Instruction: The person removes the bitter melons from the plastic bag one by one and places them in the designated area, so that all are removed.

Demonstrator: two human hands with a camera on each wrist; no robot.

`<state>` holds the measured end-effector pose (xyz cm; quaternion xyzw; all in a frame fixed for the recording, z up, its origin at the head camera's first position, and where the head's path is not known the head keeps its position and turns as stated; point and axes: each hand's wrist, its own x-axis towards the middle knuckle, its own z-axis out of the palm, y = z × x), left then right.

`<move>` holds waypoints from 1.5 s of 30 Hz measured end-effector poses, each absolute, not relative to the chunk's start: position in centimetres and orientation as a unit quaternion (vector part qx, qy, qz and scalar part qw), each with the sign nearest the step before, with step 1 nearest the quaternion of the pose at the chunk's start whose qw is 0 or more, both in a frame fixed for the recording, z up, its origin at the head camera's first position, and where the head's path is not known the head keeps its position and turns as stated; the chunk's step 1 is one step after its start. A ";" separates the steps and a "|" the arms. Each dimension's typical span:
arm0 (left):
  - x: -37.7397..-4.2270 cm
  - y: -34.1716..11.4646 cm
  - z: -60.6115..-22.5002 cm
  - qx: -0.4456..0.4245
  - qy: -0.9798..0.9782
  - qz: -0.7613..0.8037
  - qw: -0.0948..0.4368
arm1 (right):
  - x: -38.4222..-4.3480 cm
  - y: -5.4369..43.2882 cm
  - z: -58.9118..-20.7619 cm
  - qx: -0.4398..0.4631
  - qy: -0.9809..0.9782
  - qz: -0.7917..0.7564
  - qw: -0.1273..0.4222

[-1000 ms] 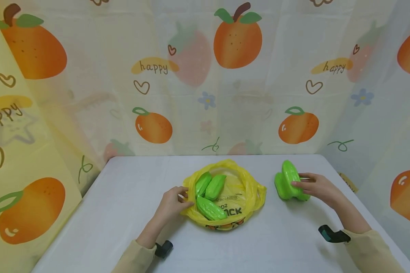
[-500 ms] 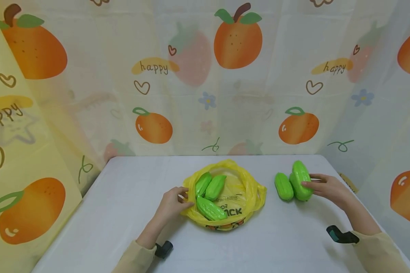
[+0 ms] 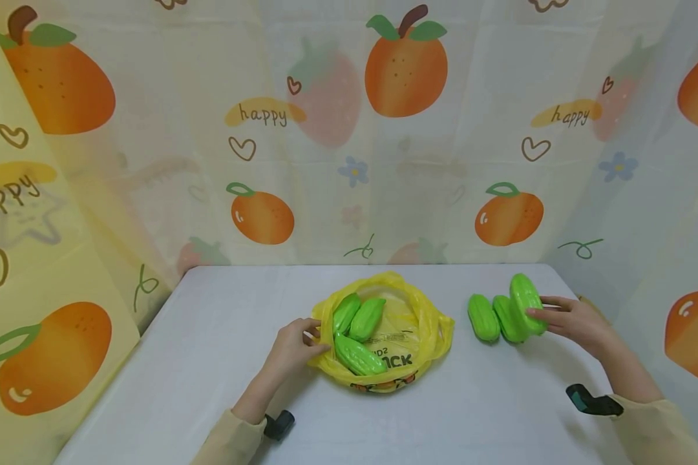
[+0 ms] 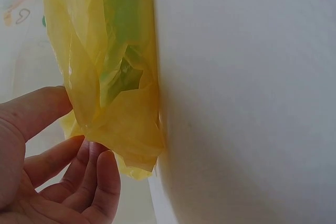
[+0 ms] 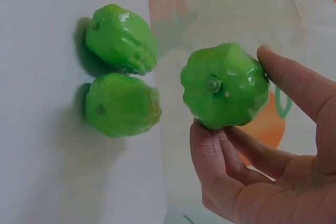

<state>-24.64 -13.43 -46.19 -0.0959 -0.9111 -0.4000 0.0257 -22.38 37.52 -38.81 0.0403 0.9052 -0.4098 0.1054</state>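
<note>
My left hand [image 3: 293, 347] pinches the left rim of a yellow plastic bag [image 3: 436, 332] with thumb and fingers. The bag lies open at the top, and several glossy green bitter melons [image 3: 359, 354] rest in its left part. In the left wrist view a melon shows green through the yellow film [image 4: 79, 35]. To the right, my right hand [image 3: 576, 323] holds one ribbed bitter melon [image 5: 223, 87] between thumb and fingertips, raised off the table. Two more bitter melons lie on the table just left of it, the outer one [image 3: 483, 318] and the inner one [image 3: 506, 320], partly covered.
A white-covered table [image 3: 419, 429] carries everything. Behind it hangs a curtain [image 3: 337, 194] printed with fruit, and similar cloth closes off both sides. Each wrist wears a dark camera [image 3: 279, 424].
My right hand has shifted rightward with its bitter melon, uncovering more of the two on the table. The left hand and the bag have not moved.
</note>
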 end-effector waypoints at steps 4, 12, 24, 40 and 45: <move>-24.6 -13.4 -46.2 -0.101 -0.911 -0.398 0.027 | -22.5 38.0 -39.1 0.036 0.901 -0.419 0.108; -24.6 -13.5 -46.2 -0.100 -0.912 -0.397 0.026 | -22.6 39.1 -39.4 0.048 0.893 -0.429 0.126; -24.6 -13.5 -46.2 -0.100 -0.913 -0.395 0.029 | -22.3 40.4 -40.0 0.061 0.901 -0.410 0.129; -24.6 -13.4 -46.2 -0.097 -0.910 -0.402 0.025 | -23.0 41.3 -42.2 0.132 0.906 -0.385 0.118; -24.6 -13.4 -46.3 -0.097 -0.909 -0.404 0.022 | -23.3 41.2 -42.9 0.138 0.909 -0.381 0.099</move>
